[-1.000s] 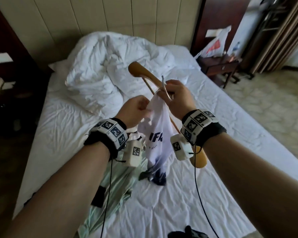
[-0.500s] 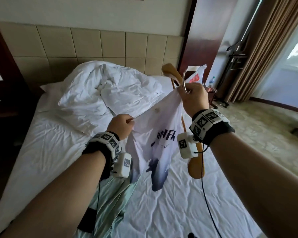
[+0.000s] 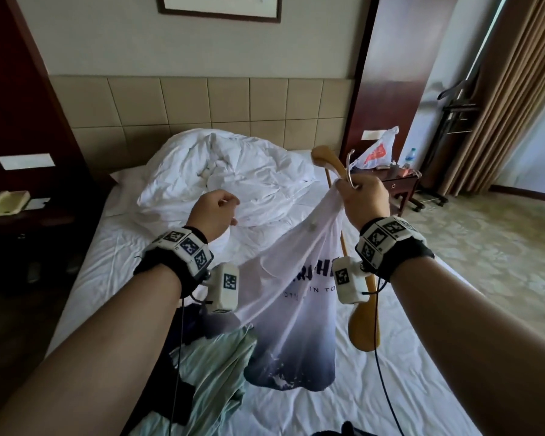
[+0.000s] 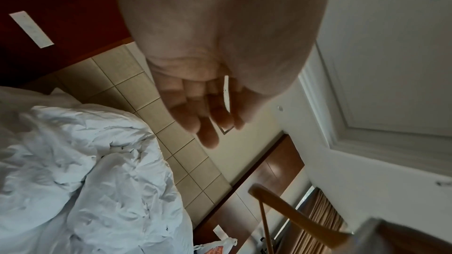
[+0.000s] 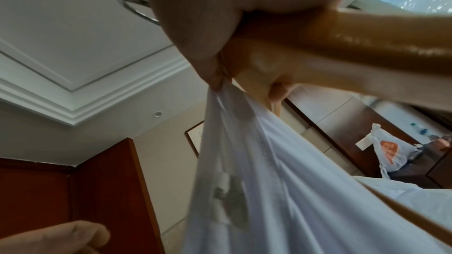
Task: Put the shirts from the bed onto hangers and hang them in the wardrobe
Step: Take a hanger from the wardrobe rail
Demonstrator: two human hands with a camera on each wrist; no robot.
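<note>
My right hand grips a wooden hanger at its neck, beside the metal hook, and pinches the top of a white shirt with dark lettering and a dark blue hem. The shirt hangs down over the bed. In the right wrist view the fingers bunch the cloth against the hanger. My left hand hovers left of the shirt; its fingers are relaxed and hold nothing. A pale green shirt lies on the bed below my left arm.
A crumpled white duvet is piled at the headboard. A nightstand with a plastic bag and a bottle stands right of the bed. A dark valet stand is by the curtains. A phone sits at left.
My right hand has lifted the hanger and shirt higher and the shirt hangs wider. My left hand has let go of the shirt's edge. The view has tilted up.
</note>
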